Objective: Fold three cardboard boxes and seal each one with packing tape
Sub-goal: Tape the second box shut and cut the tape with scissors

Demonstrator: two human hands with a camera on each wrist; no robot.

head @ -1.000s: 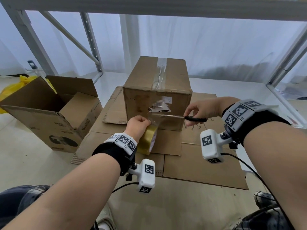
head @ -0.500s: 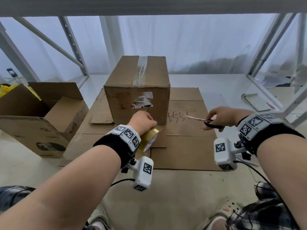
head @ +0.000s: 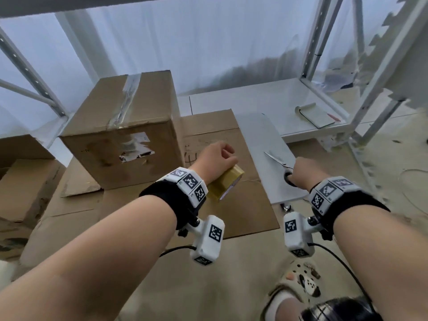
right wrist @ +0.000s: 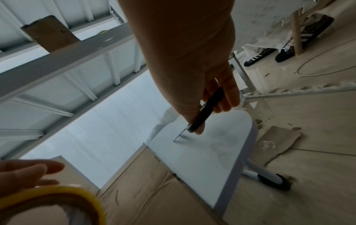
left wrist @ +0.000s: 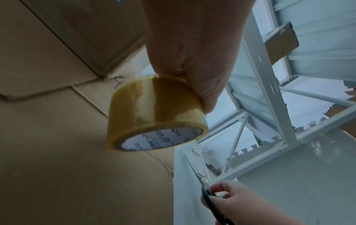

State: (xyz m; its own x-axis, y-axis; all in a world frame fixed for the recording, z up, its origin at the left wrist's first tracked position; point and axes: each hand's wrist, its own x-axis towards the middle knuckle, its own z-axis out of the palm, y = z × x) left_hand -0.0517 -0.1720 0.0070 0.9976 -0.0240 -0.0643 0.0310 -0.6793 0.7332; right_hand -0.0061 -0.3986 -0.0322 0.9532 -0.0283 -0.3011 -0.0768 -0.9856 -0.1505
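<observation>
A closed cardboard box with tape along its top seam stands on flattened cardboard. My left hand grips a yellowish roll of packing tape just right of that box, above the cardboard. My right hand holds black-handled scissors over a low white board, their blades pointing away to the upper left. An open box lies at the left edge.
White metal shelf frames stand behind and to the right. A notebook with a pen lies on the low white shelf. My sandalled foot is on the beige floor; another person's shoes are at the far right.
Both hands have moved right, away from the taped box's front. The tape roll is clear of the box, and the scissors now hover over the white board.
</observation>
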